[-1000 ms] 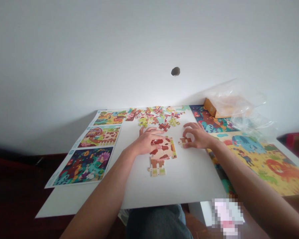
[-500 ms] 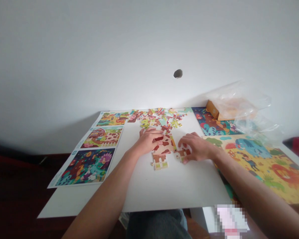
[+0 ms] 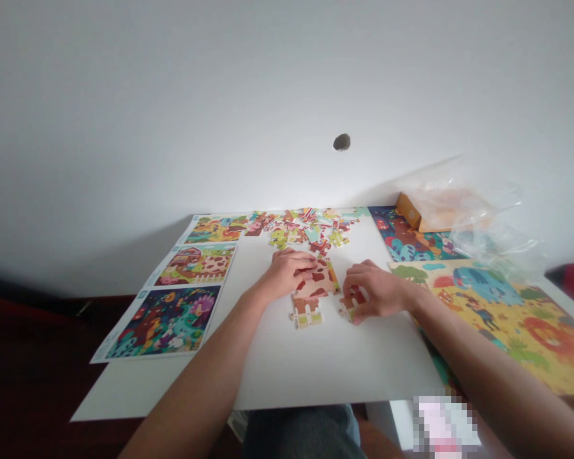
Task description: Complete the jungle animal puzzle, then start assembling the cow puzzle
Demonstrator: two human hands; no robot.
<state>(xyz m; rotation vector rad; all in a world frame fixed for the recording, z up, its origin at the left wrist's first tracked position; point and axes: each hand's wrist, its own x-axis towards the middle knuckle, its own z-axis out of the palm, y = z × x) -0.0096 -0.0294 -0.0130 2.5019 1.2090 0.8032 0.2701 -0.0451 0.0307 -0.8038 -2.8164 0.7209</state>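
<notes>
On the white board (image 3: 287, 363), a partly joined jigsaw section (image 3: 316, 287) shows a pink hide with red-brown patches above a white fence. My left hand (image 3: 286, 271) lies over its upper left part, fingers stretched out and touching the pieces. To the right of the section, my right hand (image 3: 372, 288) pinches a brown-and-white puzzle piece (image 3: 347, 308) between thumb and fingers. A narrow gap separates that piece from the section, and the fingers partly cover it. Loose puzzle pieces (image 3: 291, 234) are heaped just beyond my hands.
A reference sheet (image 3: 186, 264) with several pictures lies on the left. On the right are a yellow animal puzzle (image 3: 497, 325), a dark forest picture (image 3: 397, 239), an orange box (image 3: 409, 211) and a clear plastic bag (image 3: 483, 191). The wall (image 3: 268, 127) stands behind the board.
My right hand has shifted slightly toward me with the puzzle piece, which is now turned and lower beside the joined section. My left hand has barely moved.
</notes>
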